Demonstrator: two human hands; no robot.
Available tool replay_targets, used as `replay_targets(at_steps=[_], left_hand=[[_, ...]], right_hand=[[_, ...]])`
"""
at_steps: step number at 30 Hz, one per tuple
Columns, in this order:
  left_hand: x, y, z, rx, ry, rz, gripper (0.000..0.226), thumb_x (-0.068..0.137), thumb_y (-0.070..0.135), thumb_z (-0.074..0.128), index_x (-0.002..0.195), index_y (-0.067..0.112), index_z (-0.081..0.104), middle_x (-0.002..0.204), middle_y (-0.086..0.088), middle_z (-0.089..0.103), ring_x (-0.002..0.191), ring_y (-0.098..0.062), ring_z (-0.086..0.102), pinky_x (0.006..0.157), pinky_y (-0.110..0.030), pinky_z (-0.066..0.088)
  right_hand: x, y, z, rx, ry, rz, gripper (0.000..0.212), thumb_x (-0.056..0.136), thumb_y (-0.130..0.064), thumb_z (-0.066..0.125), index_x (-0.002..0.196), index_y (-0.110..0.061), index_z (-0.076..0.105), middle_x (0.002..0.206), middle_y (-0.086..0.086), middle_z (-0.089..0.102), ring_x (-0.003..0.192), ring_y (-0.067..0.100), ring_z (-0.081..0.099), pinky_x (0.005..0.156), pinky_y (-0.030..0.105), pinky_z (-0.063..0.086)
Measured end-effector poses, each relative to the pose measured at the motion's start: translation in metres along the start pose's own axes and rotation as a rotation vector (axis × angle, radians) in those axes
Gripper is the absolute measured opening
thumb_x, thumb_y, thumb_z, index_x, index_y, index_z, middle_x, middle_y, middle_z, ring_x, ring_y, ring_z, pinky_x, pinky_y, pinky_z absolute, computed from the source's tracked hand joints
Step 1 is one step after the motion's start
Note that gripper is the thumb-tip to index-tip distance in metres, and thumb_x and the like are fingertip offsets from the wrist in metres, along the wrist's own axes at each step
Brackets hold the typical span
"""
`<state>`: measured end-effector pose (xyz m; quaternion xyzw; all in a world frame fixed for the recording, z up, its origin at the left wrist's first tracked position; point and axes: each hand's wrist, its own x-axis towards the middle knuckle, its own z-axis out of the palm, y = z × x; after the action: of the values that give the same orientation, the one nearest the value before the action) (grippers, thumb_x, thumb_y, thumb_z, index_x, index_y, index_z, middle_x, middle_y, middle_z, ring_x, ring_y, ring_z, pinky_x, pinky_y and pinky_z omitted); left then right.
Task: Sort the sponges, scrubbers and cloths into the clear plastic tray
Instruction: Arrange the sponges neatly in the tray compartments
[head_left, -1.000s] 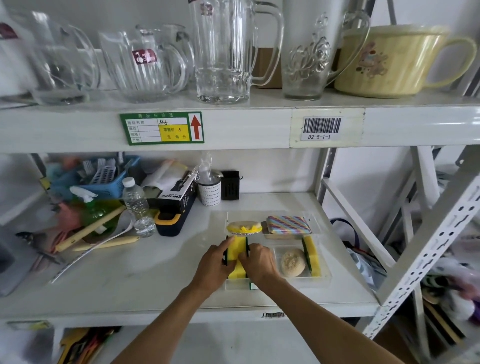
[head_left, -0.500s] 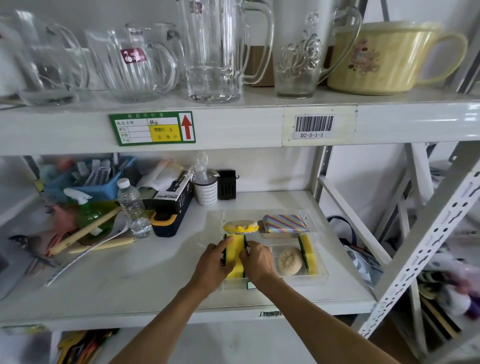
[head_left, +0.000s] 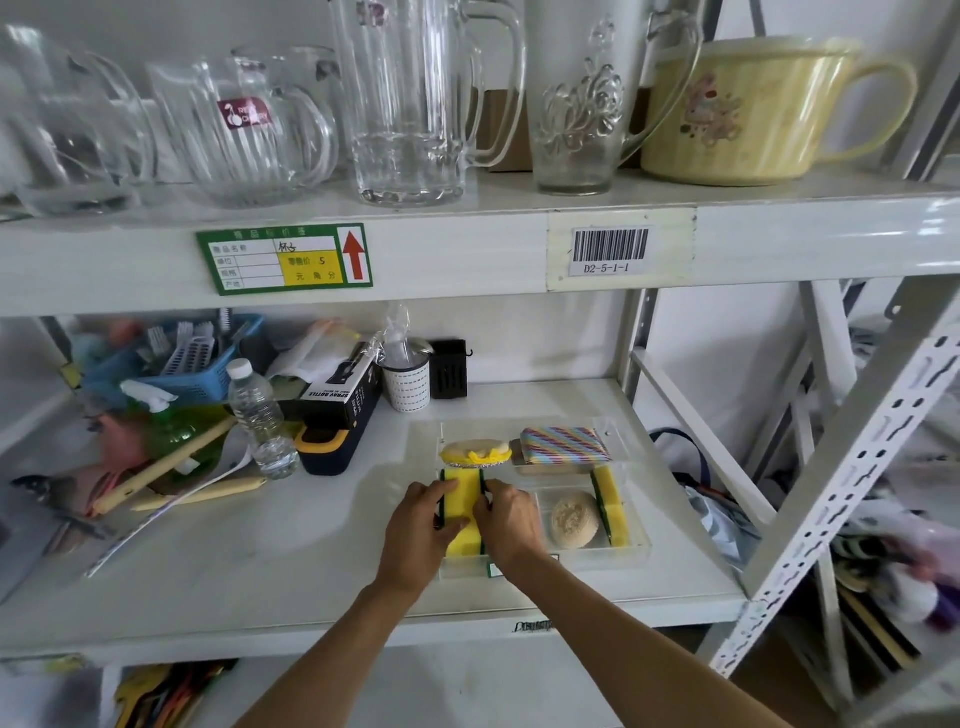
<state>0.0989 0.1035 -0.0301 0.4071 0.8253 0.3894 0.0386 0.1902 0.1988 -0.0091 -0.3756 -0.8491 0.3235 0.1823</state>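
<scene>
Two bare forearms reach in from the bottom edge to the front left compartment of the clear plastic tray (head_left: 631, 552), which sits on the white lower shelf (head_left: 270, 561) toward its right end. The left hand (head_left: 418, 530) curls around the left side of a pair of yellow sponges with green scouring edges (head_left: 464, 506), thumb lying across the top, while the right hand (head_left: 511, 522) presses its fingers against the right side, so the two hands pinch the sponges between them as they stand on edge in the compartment. To the right, in the front right compartment, a round tan scrubber (head_left: 574, 519) lies flat, and another yellow and green sponge (head_left: 610, 506) stands on edge just beside it against the tray's right wall. Behind these, the back left section holds a round yellow-rimmed scrubber (head_left: 475, 451), and the back right section holds a folded cloth with diagonal coloured stripes (head_left: 566, 445). Farther left on the shelf stand a clear water bottle (head_left: 258, 418), a black spray bottle box (head_left: 337, 400), a white dotted cup (head_left: 408, 387) and a blue basket (head_left: 171, 364) amid loose clutter. The upper shelf carries a green price label (head_left: 284, 259), a barcode sticker (head_left: 610, 250), several glass jugs (head_left: 415, 98) and a pale yellow handled bowl (head_left: 748, 109).
</scene>
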Motion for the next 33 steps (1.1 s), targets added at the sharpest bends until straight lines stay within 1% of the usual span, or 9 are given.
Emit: replay_targets(at_steps=[4, 8, 11, 14, 17, 20, 23, 26, 33], left_hand=[[-0.002, 0.002, -0.001, 0.058, 0.019, 0.016, 0.057, 0.077, 0.029, 0.076, 0.13, 0.021, 0.056, 0.109, -0.004, 0.056, 0.087, -0.021, 0.065, 0.081, -0.036, 0.057], [-0.002, 0.011, -0.002, 0.12, 0.091, 0.094, 0.063, 0.071, 0.034, 0.08, 0.128, 0.022, 0.056, 0.121, -0.002, 0.052, 0.113, -0.018, 0.055, 0.086, -0.027, 0.051], [0.0, 0.028, -0.002, 0.101, 0.185, 0.205, 0.052, 0.074, 0.027, 0.077, 0.122, 0.022, 0.058, 0.121, -0.001, 0.053, 0.115, -0.016, 0.051, 0.094, -0.027, 0.047], [0.005, 0.049, 0.002, 0.029, 0.219, 0.283, 0.042, 0.079, 0.006, 0.068, 0.117, 0.019, 0.059, 0.118, 0.001, 0.056, 0.111, -0.014, 0.054, 0.096, -0.025, 0.045], [0.012, 0.066, 0.016, -0.01, 0.131, 0.305, 0.035, 0.084, -0.001, 0.056, 0.115, 0.015, 0.062, 0.117, -0.002, 0.059, 0.107, -0.019, 0.061, 0.094, -0.031, 0.05], [0.017, 0.082, 0.033, 0.061, -0.014, 0.274, 0.037, 0.088, -0.002, 0.051, 0.12, 0.012, 0.062, 0.121, -0.008, 0.06, 0.112, -0.023, 0.059, 0.096, -0.025, 0.043], [0.022, 0.089, 0.047, 0.23, -0.185, 0.222, 0.048, 0.085, -0.006, 0.049, 0.13, 0.009, 0.054, 0.129, -0.013, 0.054, 0.12, -0.027, 0.053, 0.101, -0.032, 0.041], [0.023, 0.091, 0.057, 0.513, -0.323, 0.165, 0.038, 0.086, -0.005, 0.051, 0.123, 0.0, 0.055, 0.128, -0.02, 0.05, 0.116, -0.034, 0.051, 0.097, -0.038, 0.045], [0.03, 0.095, 0.063, 0.839, -0.395, 0.082, 0.036, 0.09, 0.001, 0.056, 0.126, -0.002, 0.054, 0.13, -0.021, 0.051, 0.117, -0.033, 0.054, 0.095, -0.036, 0.049]], right_hand=[[-0.002, 0.001, -0.004, -0.005, -0.004, -0.018, 0.028, 0.092, -0.015, 0.048, 0.111, -0.003, 0.064, 0.101, 0.02, 0.071, 0.096, 0.037, 0.065, 0.077, 0.037, 0.051], [-0.001, 0.004, -0.019, 0.034, 0.03, -0.027, 0.025, 0.093, -0.015, 0.047, 0.106, -0.002, 0.064, 0.099, 0.023, 0.07, 0.089, 0.038, 0.066, 0.074, 0.04, 0.055], [0.003, 0.016, -0.033, -0.025, 0.078, -0.005, 0.024, 0.097, -0.018, 0.044, 0.101, -0.004, 0.064, 0.097, 0.019, 0.071, 0.083, 0.034, 0.066, 0.063, 0.031, 0.047], [0.006, 0.029, -0.044, -0.142, 0.11, 0.013, 0.024, 0.098, -0.018, 0.044, 0.106, -0.007, 0.063, 0.105, 0.014, 0.067, 0.088, 0.032, 0.066, 0.064, 0.03, 0.044], [0.008, 0.038, -0.051, -0.216, 0.113, 0.016, 0.026, 0.095, -0.009, 0.045, 0.114, -0.009, 0.064, 0.117, 0.012, 0.062, 0.096, 0.033, 0.065, 0.076, 0.036, 0.054], [0.011, 0.045, -0.054, -0.336, 0.052, -0.036, 0.037, 0.091, 0.001, 0.045, 0.125, -0.007, 0.058, 0.127, 0.014, 0.056, 0.107, 0.033, 0.061, 0.086, 0.036, 0.051], [0.015, 0.049, -0.057, -0.496, -0.019, -0.068, 0.041, 0.091, 0.004, 0.046, 0.131, -0.006, 0.052, 0.131, 0.014, 0.049, 0.111, 0.031, 0.059, 0.089, 0.036, 0.049], [0.017, 0.053, -0.062, -0.641, -0.053, -0.06, 0.038, 0.092, 0.002, 0.051, 0.13, -0.005, 0.053, 0.135, 0.015, 0.045, 0.117, 0.029, 0.054, 0.093, 0.034, 0.048], [0.02, 0.069, -0.068, -0.759, -0.139, 0.019, 0.045, 0.087, -0.006, 0.066, 0.13, -0.006, 0.053, 0.132, 0.014, 0.048, 0.116, 0.026, 0.057, 0.093, 0.034, 0.051]])
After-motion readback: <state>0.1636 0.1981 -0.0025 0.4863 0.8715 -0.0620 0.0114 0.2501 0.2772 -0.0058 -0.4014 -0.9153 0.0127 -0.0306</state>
